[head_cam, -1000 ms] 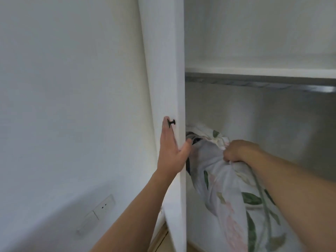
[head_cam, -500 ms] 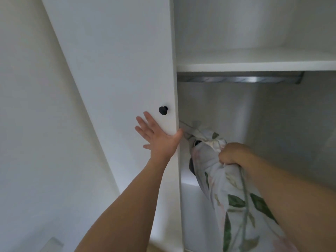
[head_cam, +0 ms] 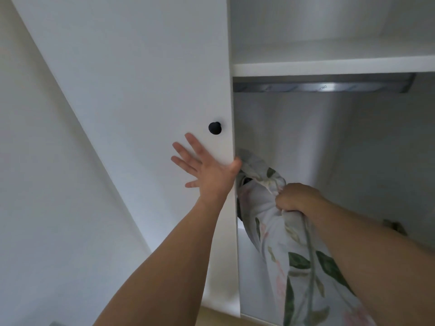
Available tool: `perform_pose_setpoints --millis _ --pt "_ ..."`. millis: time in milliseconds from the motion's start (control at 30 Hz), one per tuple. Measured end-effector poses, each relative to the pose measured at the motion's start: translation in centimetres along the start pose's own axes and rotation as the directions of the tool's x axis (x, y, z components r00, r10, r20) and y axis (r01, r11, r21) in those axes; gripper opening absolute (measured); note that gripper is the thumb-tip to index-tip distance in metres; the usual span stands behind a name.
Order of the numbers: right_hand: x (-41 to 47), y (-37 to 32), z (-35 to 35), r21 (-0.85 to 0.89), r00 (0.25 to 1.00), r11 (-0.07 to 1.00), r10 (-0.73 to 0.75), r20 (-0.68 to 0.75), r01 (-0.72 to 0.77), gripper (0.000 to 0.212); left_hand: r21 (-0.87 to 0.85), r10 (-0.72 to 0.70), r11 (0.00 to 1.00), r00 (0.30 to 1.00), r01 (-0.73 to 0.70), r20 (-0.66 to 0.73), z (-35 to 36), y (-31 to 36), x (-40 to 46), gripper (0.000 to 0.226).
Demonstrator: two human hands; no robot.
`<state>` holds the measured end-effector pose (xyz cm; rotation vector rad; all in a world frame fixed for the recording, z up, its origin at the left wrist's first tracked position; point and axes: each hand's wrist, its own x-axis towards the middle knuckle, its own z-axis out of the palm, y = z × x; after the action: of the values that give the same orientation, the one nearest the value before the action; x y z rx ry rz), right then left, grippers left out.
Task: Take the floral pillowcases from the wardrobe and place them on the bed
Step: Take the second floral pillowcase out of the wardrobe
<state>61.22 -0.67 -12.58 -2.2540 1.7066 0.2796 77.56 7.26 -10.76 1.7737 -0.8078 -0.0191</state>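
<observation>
My right hand (head_cam: 296,198) is clenched on the pillowcases (head_cam: 282,243), mid-frame. My left hand (head_cam: 207,170) lies spread flat against the wardrobe door (head_cam: 141,90). The bed isn't in view, so carrying them there remains.

- L hand (head_cam: 207,171) lay flat, fingers spread, on white wardrobe door (head_cam: 146,74) below black knob (head_cam: 214,128).
- R hand (head_cam: 297,198) fisted round bunched floral pillowcases (head_cam: 282,250) inside wardrobe, under shelf (head_cam: 329,67) w/ metal rail (head_cam: 322,87).

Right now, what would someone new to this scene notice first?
The floral pillowcases, bunched in the right hand, hang low in the open wardrobe at right of centre. The left hand lies spread flat on the white wardrobe door, just below its black knob. A metal rail runs under the shelf above.
</observation>
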Motion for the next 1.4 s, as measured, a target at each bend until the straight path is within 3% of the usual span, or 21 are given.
perform_pose_setpoints --millis 333,500,733,967,1167,1267,1400 --pt "-2.5 -0.7 1.2 0.064 0.996 0.994 0.091 0.021 -0.092 0.037 0.027 0.009 1.000 0.999 -0.010 0.037 -0.1 -0.7 0.1 0.134" --pt "-5.7 -1.0 2.6 0.073 0.972 0.969 0.235 0.026 -0.236 0.043 0.081 0.039 0.995 0.990 -0.051 0.135 -0.9 -2.1 0.0 0.139" --pt "-12.4 0.7 5.5 0.174 0.903 0.886 0.425 0.064 -0.430 0.056 -0.004 0.125 0.991 0.940 -0.131 0.318 -0.5 -3.3 -4.1 0.131" --pt "-23.2 4.5 9.2 0.274 0.805 0.757 0.565 0.180 -0.593 0.067 -0.113 0.310 0.946 0.739 -0.305 0.598 -0.1 -2.7 -12.8 0.118" --pt "-34.0 7.5 11.3 0.296 0.688 0.623 0.684 0.242 -0.724 0.036 -0.279 0.452 0.881 0.507 -0.382 0.734 -1.3 1.4 -21.4 0.113" --pt "-40.3 8.6 11.8 0.235 0.595 0.547 0.756 0.275 -0.804 0.028 -0.384 0.555 0.808 0.359 -0.447 0.750 -3.3 4.3 -27.8 0.114" --pt "-48.3 9.8 12.3 0.207 0.467 0.419 0.791 0.395 -0.884 0.028 -0.560 0.723 0.615 0.113 -0.555 0.681 -5.6 8.0 -34.7 0.112"
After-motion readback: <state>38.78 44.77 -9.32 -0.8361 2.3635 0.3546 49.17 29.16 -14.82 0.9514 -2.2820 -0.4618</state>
